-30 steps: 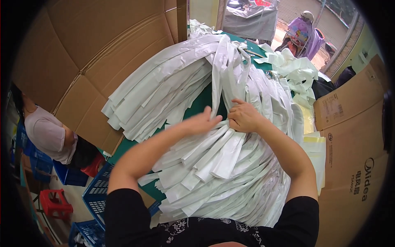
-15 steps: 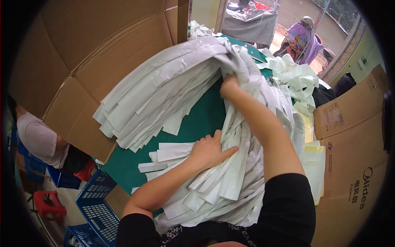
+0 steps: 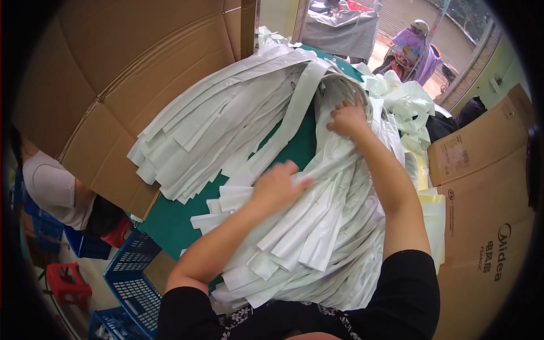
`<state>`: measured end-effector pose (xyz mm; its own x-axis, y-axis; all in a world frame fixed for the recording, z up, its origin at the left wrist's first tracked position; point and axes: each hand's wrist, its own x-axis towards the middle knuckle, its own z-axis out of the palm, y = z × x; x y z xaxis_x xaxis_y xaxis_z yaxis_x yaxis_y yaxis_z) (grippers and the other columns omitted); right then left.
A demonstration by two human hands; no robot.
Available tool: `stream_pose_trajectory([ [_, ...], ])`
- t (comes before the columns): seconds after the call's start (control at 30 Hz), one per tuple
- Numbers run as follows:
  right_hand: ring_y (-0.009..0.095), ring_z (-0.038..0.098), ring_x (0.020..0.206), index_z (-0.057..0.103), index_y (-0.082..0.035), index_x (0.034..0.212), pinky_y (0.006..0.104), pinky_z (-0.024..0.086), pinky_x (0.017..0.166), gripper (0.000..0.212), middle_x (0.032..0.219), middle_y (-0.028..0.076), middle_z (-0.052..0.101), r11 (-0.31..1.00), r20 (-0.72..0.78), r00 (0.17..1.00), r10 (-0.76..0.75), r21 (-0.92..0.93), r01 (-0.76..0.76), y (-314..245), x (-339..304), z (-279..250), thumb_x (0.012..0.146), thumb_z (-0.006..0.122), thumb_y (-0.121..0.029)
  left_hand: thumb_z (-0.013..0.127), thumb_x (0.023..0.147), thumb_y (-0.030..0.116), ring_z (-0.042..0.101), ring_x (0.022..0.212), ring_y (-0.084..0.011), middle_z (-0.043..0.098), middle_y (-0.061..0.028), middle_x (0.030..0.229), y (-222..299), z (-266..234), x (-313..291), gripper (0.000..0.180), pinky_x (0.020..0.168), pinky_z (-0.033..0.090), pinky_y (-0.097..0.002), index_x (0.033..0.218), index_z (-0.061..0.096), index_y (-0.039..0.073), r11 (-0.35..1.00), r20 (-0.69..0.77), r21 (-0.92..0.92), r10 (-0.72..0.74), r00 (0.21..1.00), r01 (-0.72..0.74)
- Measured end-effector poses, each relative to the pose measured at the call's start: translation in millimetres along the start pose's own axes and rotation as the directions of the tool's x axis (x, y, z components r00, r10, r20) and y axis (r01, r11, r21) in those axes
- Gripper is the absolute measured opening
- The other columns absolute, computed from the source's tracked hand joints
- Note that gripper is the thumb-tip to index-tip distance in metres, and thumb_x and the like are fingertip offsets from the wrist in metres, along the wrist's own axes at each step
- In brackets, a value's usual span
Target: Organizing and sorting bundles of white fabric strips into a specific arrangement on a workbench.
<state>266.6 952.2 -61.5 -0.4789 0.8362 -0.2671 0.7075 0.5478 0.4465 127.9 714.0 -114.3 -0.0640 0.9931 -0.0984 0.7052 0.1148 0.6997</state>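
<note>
Long white fabric-like strips (image 3: 326, 226) lie in a thick, overlapping bundle in front of me. Another fan of white strips (image 3: 209, 124) spreads to the left, and one single strip (image 3: 297, 113) hangs apart between the two. My right hand (image 3: 348, 118) rests on the far part of the bundle, its fingers spread over the strips. Blurred by motion, my left hand (image 3: 279, 187) is over the left edge of the near bundle, thumb and fingers apart, with nothing visible in it. Beneath the strips is a green tabletop (image 3: 175, 224).
A tall cardboard sheet (image 3: 153, 62) stands at the left and a cardboard box (image 3: 481, 226) at the right. Loose pale strips (image 3: 408, 107) pile at the far right. Blue crates (image 3: 136, 283), a red stool (image 3: 68, 282) and a seated person (image 3: 51, 184) are lower left.
My right hand has come away from the raised fold and moved right onto the bundle. The left hand has lifted slightly off the strips. The left fan has settled, with one strip separated.
</note>
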Motion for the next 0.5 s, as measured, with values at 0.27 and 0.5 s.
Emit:
stream_pose_trajectory([
  [0.27, 0.021, 0.028, 0.139, 0.035, -0.030, 0.142, 0.0510, 0.010, 0.115, 0.062, 0.148, -0.002, 0.034, 0.872, -0.600, 0.633, -0.489, -0.317, 0.374, -26, 9, 18, 0.084, 0.052, -0.019, 0.060, 0.077, 0.060, 0.048, 0.118, -0.0315, 0.048, -0.0201, 0.130, -50, 8, 51, 0.084, 0.096, 0.042, -0.0431, 0.138, 0.041, 0.004, 0.860, -0.068, 0.350, -0.372, 0.926, 0.371],
  [0.5, 0.023, 0.053, 0.118, 0.062, -0.023, 0.116, 0.0395, 0.027, 0.113, 0.045, 0.111, 0.001, 0.066, 0.733, 0.110, 0.776, -0.621, -0.270, 0.625, -28, 4, 12, 0.074, 0.059, -0.010, 0.065, 0.080, 0.030, 0.058, 0.095, -0.0328, 0.062, -0.0169, 0.104, -13, -70, 41, 0.030, 0.081, 0.047, -0.0420, 0.101, 0.067, 0.009, 0.971, 0.049, 0.195, 0.128, 0.991, -0.135],
])
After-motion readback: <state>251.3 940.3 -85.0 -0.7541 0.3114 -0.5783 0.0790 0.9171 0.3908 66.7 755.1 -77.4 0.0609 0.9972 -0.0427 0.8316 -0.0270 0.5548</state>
